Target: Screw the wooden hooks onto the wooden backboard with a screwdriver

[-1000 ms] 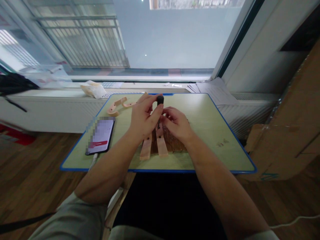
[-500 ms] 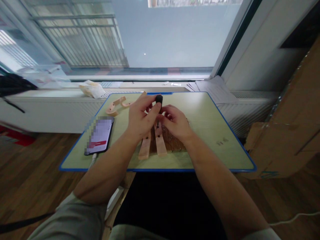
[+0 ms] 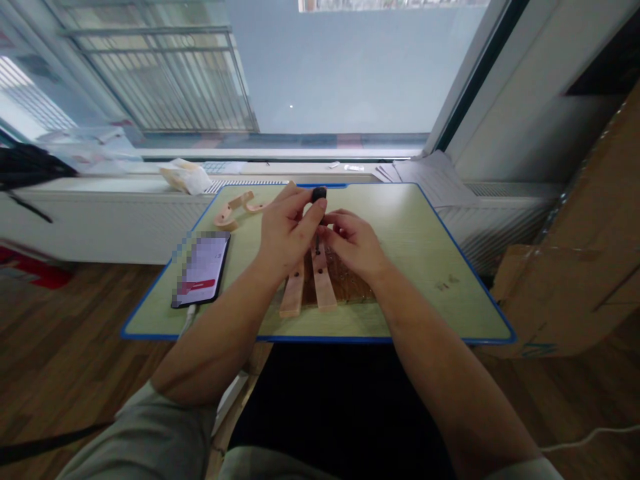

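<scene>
A black-handled screwdriver (image 3: 319, 194) stands nearly upright over the tabletop, its thin shaft pointing down at a hole in a wooden strip (image 3: 325, 290). My left hand (image 3: 286, 227) is closed round the handle, thumb along its near side. The fingers of my right hand (image 3: 357, 243) are curled together at the screwdriver's lower part, just above the strip; the exact grip is partly hidden. Left of that strip lies a second wooden strip (image 3: 293, 293) with a dark hole. Both strips rest over a brown board (image 3: 350, 283), half covered by my right hand.
The small table (image 3: 415, 267) has a blue edge. On its left lie a phone (image 3: 205, 267) with a white cable and several curved wooden pieces (image 3: 227, 217). Behind are a radiator (image 3: 150, 220), papers (image 3: 435, 177) and a window. A cardboard box (image 3: 560, 287) stands at right.
Both hands stay at the screwdriver over the same wooden strip. The left fingers and thumb sit slightly higher round the handle, so less of it shows. The whole view has shifted slightly.
</scene>
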A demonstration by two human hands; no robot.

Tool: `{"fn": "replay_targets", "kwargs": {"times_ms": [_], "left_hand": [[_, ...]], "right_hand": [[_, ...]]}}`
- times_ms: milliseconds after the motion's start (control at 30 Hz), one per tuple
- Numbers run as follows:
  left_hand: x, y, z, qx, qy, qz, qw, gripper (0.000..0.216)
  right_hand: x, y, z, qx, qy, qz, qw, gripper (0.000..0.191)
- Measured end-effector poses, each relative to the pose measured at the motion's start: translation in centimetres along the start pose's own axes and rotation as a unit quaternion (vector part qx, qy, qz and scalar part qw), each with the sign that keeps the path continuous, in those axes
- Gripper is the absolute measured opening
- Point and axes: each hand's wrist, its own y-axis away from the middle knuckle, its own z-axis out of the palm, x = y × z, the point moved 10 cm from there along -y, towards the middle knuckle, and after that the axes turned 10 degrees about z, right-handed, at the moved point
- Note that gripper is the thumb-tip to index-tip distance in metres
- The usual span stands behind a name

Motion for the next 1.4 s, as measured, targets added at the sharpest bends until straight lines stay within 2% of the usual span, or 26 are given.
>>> {"fn": "replay_targets", "kwargs": {"times_ms": [167,367,533,633,767,967,1200,1400], "left_hand": [[-1.0,0.4,-0.8,0.041,-0.031,-0.05,0.997,0.022],[-1.2,0.5,-0.4,0.021,-0.02,-0.054,0.998,0.026],[-2.1,1.0,0.1,0.036,0.035,-0.082,0.995,0.037],[-2.3,1.1,-0.2,0.06,0.028,-0.094,0.993,0.028],[-1.6,0.7,-0.9,0.066,-0.02,-0.082,0.994,0.02],[-0.8,0.3,-0.8,0.043,-0.037,-0.047,0.997,0.018],[-0.4,0.3,-0.9,0.045,-0.063,-0.039,0.996,0.013],[-0.5,0.3,-0.3,0.017,-0.037,-0.017,0.999,0.016]], "right_hand": [[1.0,-0.2,0.0,0.018,-0.006,0.021,1.0,0.02],[0.7,0.0,0.3,-0.003,-0.023,0.01,1.0,0.019],[0.8,-0.2,0.1,0.004,-0.01,0.012,1.0,0.018],[1.4,-0.3,0.0,0.014,-0.019,0.021,0.999,0.019],[1.9,-0.2,-0.1,0.019,-0.029,0.04,0.999,0.024],[0.7,0.0,0.1,-0.008,-0.028,0.022,0.999,0.017],[1.0,-0.3,-0.3,0.022,-0.003,0.028,0.999,0.02],[0.5,-0.1,0.0,0.003,-0.017,0.013,1.0,0.014]]}}
